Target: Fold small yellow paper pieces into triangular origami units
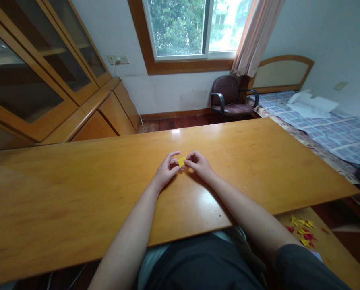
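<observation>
A small folded piece of yellow paper (181,162) is held between both hands, a little above the wooden table (86,193). My left hand (168,169) pinches its left side with thumb and fingers, the index finger raised above it. On the right side, the thumb and fingertips of my right hand (198,163) close on the paper's edge. The fingertips cover parts of the paper, so its exact folds are too small to make out.
Several yellow and red folded paper pieces (305,230) lie on a lower wooden surface (340,251) at my right. Beyond the table stand a maroon armchair (228,96) and a bed (321,125). A glass-door cabinet (41,80) is at left.
</observation>
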`<state>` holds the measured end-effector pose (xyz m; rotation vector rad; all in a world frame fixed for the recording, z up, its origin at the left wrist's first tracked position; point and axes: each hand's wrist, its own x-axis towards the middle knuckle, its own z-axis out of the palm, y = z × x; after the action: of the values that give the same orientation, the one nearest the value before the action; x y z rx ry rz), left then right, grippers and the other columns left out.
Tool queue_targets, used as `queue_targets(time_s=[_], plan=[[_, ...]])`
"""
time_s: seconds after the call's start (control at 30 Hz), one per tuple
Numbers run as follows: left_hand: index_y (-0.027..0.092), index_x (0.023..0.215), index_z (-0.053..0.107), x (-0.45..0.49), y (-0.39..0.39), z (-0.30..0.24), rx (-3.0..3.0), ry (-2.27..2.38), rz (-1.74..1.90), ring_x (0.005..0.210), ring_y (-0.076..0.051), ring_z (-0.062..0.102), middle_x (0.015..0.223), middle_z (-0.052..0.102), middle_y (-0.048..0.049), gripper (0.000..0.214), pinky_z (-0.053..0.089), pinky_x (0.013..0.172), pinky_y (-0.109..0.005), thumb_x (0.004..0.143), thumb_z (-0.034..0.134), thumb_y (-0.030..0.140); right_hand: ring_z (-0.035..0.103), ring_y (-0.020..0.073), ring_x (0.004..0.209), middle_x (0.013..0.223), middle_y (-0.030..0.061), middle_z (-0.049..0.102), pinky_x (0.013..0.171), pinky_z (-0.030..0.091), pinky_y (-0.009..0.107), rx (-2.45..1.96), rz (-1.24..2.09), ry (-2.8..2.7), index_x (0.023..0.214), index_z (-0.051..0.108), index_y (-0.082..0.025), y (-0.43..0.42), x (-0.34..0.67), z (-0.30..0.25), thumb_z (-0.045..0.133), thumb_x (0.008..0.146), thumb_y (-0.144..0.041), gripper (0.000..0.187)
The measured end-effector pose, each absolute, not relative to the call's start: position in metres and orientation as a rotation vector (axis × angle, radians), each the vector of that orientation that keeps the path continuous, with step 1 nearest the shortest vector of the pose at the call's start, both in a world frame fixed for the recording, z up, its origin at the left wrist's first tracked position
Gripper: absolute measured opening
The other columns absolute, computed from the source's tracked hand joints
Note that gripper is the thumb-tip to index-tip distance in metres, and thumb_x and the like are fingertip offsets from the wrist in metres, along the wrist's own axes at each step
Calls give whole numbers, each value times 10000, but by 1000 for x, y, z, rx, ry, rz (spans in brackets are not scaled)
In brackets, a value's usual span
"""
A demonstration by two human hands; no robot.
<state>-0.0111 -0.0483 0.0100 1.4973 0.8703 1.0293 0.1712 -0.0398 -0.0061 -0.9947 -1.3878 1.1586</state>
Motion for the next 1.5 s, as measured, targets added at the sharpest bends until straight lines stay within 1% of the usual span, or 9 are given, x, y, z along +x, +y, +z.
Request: queue_targets(time_s=[0.13, 0.3, 0.43, 0.67, 0.83, 1.0, 1.27, 1.5], plan=[[220, 1298, 477, -11, -48, 9, 1473, 921, 1009, 763, -148, 665, 721, 560, 51, 522, 525, 786, -298, 812, 659, 279, 577, 140, 689, 752, -18, 608, 696, 475, 280, -974, 1158, -1397, 841, 578, -196, -40, 170, -5, 711, 751, -374, 240], [209, 1296, 473, -11, -48, 10, 1403, 884, 1002, 774, -161, 685, 721, 587, 45, 531, 538, 773, -301, 807, 669, 277, 561, 130, 670, 732, -25, 595, 669, 456, 267, -934, 1185, -1380, 842, 577, -194, -40, 170, -6, 716, 749, -355, 232], [194, 1285, 472, -10, -48, 12, 1367, 847, 995, 743, -156, 682, 712, 597, 43, 525, 544, 752, -294, 810, 673, 288, 563, 129, 669, 733, -27, 598, 667, 455, 265, -949, 1199, -1370, 838, 576, -195, -38, 170, -8, 725, 734, -377, 257], [204, 1286, 474, -12, -48, 10, 1372, 841, 985, 788, -168, 693, 732, 610, 37, 530, 545, 772, -298, 806, 686, 275, 555, 127, 657, 723, -29, 591, 657, 444, 266, -922, 1215, -1350, 836, 577, -194, -38, 170, -7, 731, 734, -359, 247], [192, 1286, 472, -13, -48, 12, 1366, 822, 975, 794, -171, 690, 749, 621, 24, 496, 545, 774, -305, 832, 654, 276, 555, 126, 661, 727, -31, 587, 660, 442, 266, -914, 1226, -1336, 834, 569, -193, -38, 171, -6, 728, 733, -345, 242], [206, 1289, 479, -13, -47, 7, 1422, 846, 974, 811, -172, 698, 741, 617, 31, 492, 546, 795, -307, 833, 652, 270, 563, 127, 667, 733, -30, 593, 660, 437, 266, -900, 1237, -1335, 843, 574, -191, -38, 171, -5, 732, 731, -334, 241], [215, 1292, 486, -12, -47, 4, 1433, 894, 956, 800, -176, 713, 745, 652, 32, 533, 549, 807, -319, 800, 681, 279, 557, 127, 667, 731, -29, 590, 659, 435, 269, -909, 1242, -1328, 843, 576, -191, -40, 171, -3, 737, 729, -356, 257], [210, 1297, 484, -13, -47, 6, 1446, 916, 938, 782, -178, 716, 785, 694, 9, 552, 548, 794, -313, 793, 692, 298, 561, 131, 700, 760, -23, 599, 687, 442, 274, -913, 1242, -1342, 860, 587, -197, -40, 171, -3, 736, 735, -371, 261]])
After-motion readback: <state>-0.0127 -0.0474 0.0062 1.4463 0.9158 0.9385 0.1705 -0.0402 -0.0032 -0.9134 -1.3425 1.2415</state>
